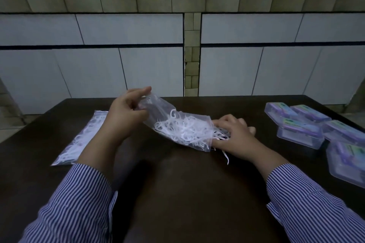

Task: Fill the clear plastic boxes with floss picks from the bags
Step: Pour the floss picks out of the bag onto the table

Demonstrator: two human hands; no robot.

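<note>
Nearest, bare dark table (177, 193) lies open between two striped sleeves. Mid-table, the left hand (126, 116) pinches the closed end of a clear bag (167, 116), lifted and tilted; floss picks (183, 130) spill from its mouth onto the table, where the right hand (237, 136) rests, fingers curled over them. A second bag (83, 138) lies flat at left. Clear boxes (300, 132) cluster along the right edge. Beyond the far edge, a tiled wall (138, 61).

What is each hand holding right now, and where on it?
Left hand pinches the clear bag at its raised closed end. Right hand gathers floss picks at the bag's mouth.
</note>
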